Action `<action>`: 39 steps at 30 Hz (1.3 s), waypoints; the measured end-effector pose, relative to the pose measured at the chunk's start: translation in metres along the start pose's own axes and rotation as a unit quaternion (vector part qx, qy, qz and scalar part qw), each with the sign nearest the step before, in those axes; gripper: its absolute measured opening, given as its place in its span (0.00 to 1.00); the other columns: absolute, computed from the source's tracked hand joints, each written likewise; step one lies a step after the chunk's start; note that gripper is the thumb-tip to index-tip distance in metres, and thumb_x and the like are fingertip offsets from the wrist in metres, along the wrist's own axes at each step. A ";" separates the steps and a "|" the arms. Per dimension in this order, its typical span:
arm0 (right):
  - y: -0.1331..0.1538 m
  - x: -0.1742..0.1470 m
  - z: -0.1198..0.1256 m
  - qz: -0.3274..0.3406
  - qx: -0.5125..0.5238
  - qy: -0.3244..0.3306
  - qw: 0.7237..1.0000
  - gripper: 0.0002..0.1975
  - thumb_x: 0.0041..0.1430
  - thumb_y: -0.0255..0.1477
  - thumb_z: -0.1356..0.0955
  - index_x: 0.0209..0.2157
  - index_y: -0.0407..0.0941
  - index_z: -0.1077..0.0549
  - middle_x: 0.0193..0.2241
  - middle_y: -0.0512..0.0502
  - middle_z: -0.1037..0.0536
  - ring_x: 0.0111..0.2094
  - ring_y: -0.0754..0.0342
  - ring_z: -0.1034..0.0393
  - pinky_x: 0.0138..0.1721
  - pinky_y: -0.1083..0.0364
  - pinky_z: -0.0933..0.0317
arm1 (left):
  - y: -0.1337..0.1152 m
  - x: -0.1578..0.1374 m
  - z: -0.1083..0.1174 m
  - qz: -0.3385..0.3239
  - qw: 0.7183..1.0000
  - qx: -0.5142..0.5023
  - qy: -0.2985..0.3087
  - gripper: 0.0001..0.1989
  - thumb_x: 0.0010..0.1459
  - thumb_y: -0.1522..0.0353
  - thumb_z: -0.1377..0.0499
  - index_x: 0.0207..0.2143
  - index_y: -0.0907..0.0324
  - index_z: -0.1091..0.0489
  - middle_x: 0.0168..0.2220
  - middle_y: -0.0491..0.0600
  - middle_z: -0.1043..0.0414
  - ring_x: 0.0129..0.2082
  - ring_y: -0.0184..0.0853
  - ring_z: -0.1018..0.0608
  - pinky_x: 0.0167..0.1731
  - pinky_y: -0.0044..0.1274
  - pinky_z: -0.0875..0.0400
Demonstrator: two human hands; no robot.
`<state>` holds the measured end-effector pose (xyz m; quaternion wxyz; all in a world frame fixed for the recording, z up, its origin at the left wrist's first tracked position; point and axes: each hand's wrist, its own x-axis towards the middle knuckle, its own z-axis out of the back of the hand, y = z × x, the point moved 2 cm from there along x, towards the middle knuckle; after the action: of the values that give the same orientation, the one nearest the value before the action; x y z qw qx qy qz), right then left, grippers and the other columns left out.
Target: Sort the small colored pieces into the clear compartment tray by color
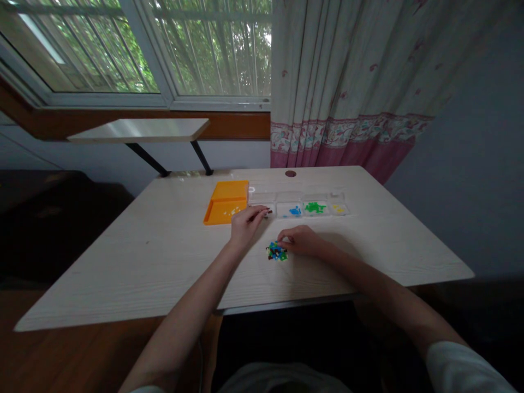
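My left hand (245, 222) is pinched over a clear lidded box at the back, with a small dark brown piece (269, 212) at its fingertips. Beneath it, that compartment's contents are mostly hidden. My right hand (303, 240) has its fingers closed at the upper right edge of a mixed pile of tiny pieces (277, 251) in blue, green, brown and pale yellow. What its fingertips hold, if anything, is too small to make out. Further right, other clear boxes hold blue pieces (295, 210), green pieces (315, 207) and a few yellow pieces (338, 208).
An orange open case (230, 190) with some pale pieces (234, 211) lies left of the clear boxes. The wooden table (164, 256) has a raised shelf (143, 129) at its back left and a round brown cable cover (290, 173). Behind are a window and curtain (327, 71).
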<state>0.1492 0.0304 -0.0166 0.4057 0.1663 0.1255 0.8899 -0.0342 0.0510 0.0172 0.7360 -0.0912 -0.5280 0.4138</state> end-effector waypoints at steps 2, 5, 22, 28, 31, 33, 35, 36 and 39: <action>0.000 0.000 -0.001 0.002 -0.006 0.003 1.000 0.08 0.55 0.35 0.35 0.33 0.47 0.27 0.17 0.54 0.29 0.21 0.61 0.38 0.25 0.62 0.51 | 0.000 0.000 0.000 -0.005 1.000 -0.001 -0.005 0.08 0.54 0.66 0.43 0.31 0.61 0.26 0.30 0.48 0.24 0.29 0.29 0.24 0.32 0.19 0.32; 0.000 0.001 -0.001 0.000 -0.011 -0.001 1.000 0.08 0.55 0.35 0.35 0.33 0.47 0.27 0.18 0.54 0.28 0.21 0.61 0.37 0.25 0.62 0.51 | -0.001 0.001 0.001 -0.010 1.000 0.002 -0.009 0.08 0.54 0.66 0.43 0.31 0.61 0.26 0.29 0.48 0.24 0.29 0.29 0.24 0.31 0.18 0.32; -0.015 0.006 -0.001 -0.085 0.122 -0.066 0.987 0.08 0.55 0.33 0.36 0.31 0.44 0.29 0.16 0.57 0.37 0.18 0.63 0.48 0.24 0.62 0.54 | 0.032 -0.001 -0.006 0.191 0.951 0.228 0.088 0.16 0.54 0.57 0.47 0.31 0.58 0.26 0.24 0.48 0.28 0.24 0.31 0.30 0.22 0.20 0.45; -0.020 0.008 -0.003 -0.126 0.200 -0.083 0.968 0.11 0.54 0.36 0.36 0.29 0.43 0.29 0.14 0.58 0.42 0.17 0.62 0.50 0.21 0.61 0.56 | 0.022 -0.005 -0.016 0.084 0.975 0.084 0.190 0.13 0.52 0.60 0.44 0.30 0.59 0.26 0.18 0.44 0.34 0.18 0.26 0.35 0.21 0.18 0.45; -0.022 0.010 -0.003 -0.144 0.238 -0.092 0.956 0.12 0.54 0.37 0.37 0.29 0.43 0.29 0.14 0.57 0.42 0.18 0.61 0.48 0.21 0.61 0.55 | 0.013 -0.010 -0.023 0.028 0.967 0.022 0.254 0.13 0.51 0.60 0.43 0.32 0.59 0.26 0.14 0.40 0.40 0.16 0.24 0.39 0.19 0.17 0.47; -0.022 0.011 -0.003 -0.139 0.268 -0.096 0.948 0.13 0.54 0.38 0.37 0.29 0.42 0.29 0.16 0.55 0.39 0.20 0.60 0.46 0.22 0.61 0.54 | 0.008 -0.013 -0.025 0.008 0.965 0.009 0.261 0.13 0.51 0.60 0.43 0.33 0.60 0.26 0.14 0.39 0.43 0.15 0.23 0.41 0.19 0.16 0.48; -0.023 0.012 -0.004 -0.129 0.289 -0.096 0.944 0.14 0.54 0.39 0.38 0.29 0.42 0.30 0.17 0.54 0.37 0.21 0.60 0.44 0.22 0.61 0.52 | 0.005 -0.014 -0.027 -0.006 0.966 0.006 0.258 0.13 0.51 0.61 0.42 0.33 0.60 0.26 0.14 0.39 0.43 0.15 0.23 0.41 0.19 0.16 0.47; -0.023 0.013 -0.005 -0.126 0.293 -0.095 0.943 0.15 0.54 0.40 0.38 0.29 0.42 0.30 0.18 0.53 0.36 0.21 0.60 0.44 0.23 0.61 0.51 | 0.005 -0.014 -0.027 -0.010 0.966 0.007 0.257 0.12 0.51 0.62 0.42 0.33 0.60 0.26 0.14 0.39 0.43 0.16 0.23 0.41 0.19 0.16 0.47; -0.024 0.013 -0.005 -0.126 0.288 -0.089 0.945 0.15 0.54 0.40 0.38 0.29 0.42 0.30 0.18 0.53 0.35 0.21 0.60 0.43 0.22 0.61 0.51 | 0.004 -0.015 -0.028 -0.017 0.966 0.008 0.257 0.11 0.52 0.63 0.43 0.33 0.60 0.26 0.14 0.40 0.42 0.16 0.23 0.39 0.20 0.16 0.46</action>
<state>0.1551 0.0550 -0.0273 0.4589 0.3371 0.3600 0.7390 -0.0137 0.0515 -0.0070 0.8545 -0.1797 -0.3194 0.3682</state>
